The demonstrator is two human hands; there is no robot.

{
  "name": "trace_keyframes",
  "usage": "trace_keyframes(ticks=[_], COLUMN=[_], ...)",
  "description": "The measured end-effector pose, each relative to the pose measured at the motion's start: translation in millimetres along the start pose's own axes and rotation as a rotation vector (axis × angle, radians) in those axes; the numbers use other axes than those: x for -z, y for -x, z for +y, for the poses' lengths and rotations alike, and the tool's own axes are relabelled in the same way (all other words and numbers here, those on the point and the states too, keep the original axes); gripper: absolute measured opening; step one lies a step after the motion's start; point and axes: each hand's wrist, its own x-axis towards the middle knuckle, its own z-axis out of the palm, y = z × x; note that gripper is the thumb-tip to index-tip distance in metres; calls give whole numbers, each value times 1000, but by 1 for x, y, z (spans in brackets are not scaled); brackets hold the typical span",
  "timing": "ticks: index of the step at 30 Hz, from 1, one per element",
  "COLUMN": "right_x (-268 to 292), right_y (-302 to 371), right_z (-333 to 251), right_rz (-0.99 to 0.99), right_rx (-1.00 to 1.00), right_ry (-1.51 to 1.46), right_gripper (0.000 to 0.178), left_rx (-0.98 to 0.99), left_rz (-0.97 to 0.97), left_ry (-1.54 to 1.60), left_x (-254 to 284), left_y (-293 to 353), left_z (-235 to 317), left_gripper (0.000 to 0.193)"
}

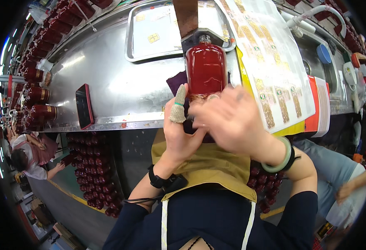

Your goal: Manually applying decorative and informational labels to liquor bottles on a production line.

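While the glossy dark-red glass bottle (206,68) lies with its neck pointing toward the far side of the stainless steel counter (108,79), just past the near edge, the left hand (181,129) is curled around its lower end from the left, a knitted cot covering the raised fingertip. The right hand (233,118) lies over the bottle's base from the right, but it is blurred, so whether its fingers are closed on the glass or only pressed against it I cannot tell. A brown block on a dark metal bracket (191,25) sits at the bottle's neck. A shallow steel tray (158,29) rests toward the far edge, a sheet of gold and green labels (266,54) runs along the right side, and a red-cased phone (84,106) lies near the front edge at left.
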Motion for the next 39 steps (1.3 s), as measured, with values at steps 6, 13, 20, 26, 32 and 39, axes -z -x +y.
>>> trace_keyframes(ticks=[6,13,20,26,32,39], right_x=[-12,0,-4,5,-7,-6], right_y=[19,10,22,45,42,35], right_z=[18,47,42,1,25,31], right_rz=[187,276,301,24,216,280], right_rx=[8,-174,-237,158,-30,-77], right_ry=[34,109,-22,-199,-41,12], right_gripper=[22,19,20,22,27,27], left_rx=[27,55,20,0,-78,-34], left_rz=[-91,-2,-84,-111,16,-64], left_ry=[41,11,-31,26,-85,-28], left_x=[0,3,8,4,-2,4], left_y=[2,-11,-3,-6,-9,-3], left_z=[-17,2,-9,-20,0,-12], left_gripper=[89,96,83,79,82,86])
